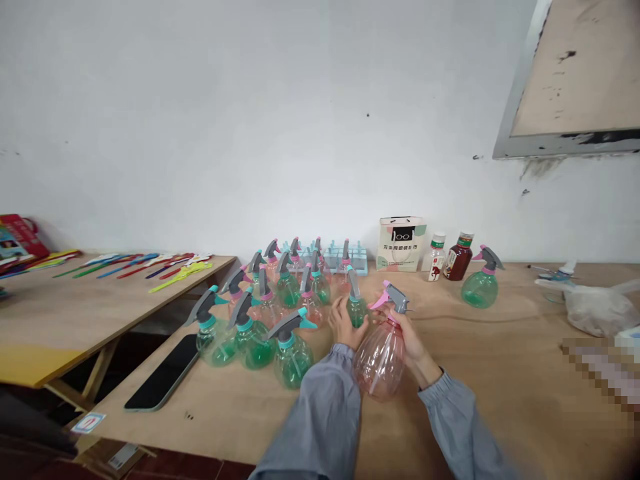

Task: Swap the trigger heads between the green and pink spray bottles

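Note:
My right hand [411, 341] is closed round the neck of a clear pink spray bottle [380, 363], just under its grey and pink trigger head [395, 298]. The bottle tilts a little. My left hand [347, 325] curls round the left side of a green spray bottle [357, 312] with a grey and teal head; the pink bottle partly covers its base. To the left stand several more spray bottles, pink and green, in a cluster, with a green one [294, 360] in front.
A black phone [164, 373] lies at the table's left. Behind are a blue rack [358, 257], a paper bag [400, 244], a white-capped bottle [436, 259] and a dark red bottle [458, 259]. At right stand a green spray bottle [480, 289] and a plastic bag [597, 310].

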Tool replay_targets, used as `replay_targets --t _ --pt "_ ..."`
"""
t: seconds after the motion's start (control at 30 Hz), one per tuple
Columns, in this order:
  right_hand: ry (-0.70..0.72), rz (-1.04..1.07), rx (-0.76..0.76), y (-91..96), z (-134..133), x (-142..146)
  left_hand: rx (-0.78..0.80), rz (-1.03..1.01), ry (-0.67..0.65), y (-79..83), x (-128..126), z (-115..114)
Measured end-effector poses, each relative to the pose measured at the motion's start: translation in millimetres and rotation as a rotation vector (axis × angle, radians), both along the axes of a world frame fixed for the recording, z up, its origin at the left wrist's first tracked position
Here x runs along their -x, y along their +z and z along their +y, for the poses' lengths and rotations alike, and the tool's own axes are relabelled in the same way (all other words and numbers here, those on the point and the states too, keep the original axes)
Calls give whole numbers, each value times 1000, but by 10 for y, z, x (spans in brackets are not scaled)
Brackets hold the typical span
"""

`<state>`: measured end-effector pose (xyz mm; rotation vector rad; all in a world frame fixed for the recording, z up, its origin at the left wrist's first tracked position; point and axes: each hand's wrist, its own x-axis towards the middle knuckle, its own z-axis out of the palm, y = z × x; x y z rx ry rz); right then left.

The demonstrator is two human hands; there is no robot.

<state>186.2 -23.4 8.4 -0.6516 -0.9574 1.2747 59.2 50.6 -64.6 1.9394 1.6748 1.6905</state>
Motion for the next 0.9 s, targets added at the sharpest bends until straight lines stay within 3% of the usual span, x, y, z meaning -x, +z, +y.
replay_targets --t 0.13,0.37,0.57,0.8,0.9 --pt "33 -3 6 -107 -21 -16 -4 -77 -50 -125 20 23" --pt "-84 34 69 -201 -86 13 115 -46 -68 -108 14 19" --pt "84 -56 55 -135 -163 38 176 -19 -76 -56 25 -33" --pt "55 -37 22 -193 -222 107 148 -44 -55 -56 27 -12" --pt "113 -52 1 -232 -211 131 142 -135 -85 -43 28 -35"
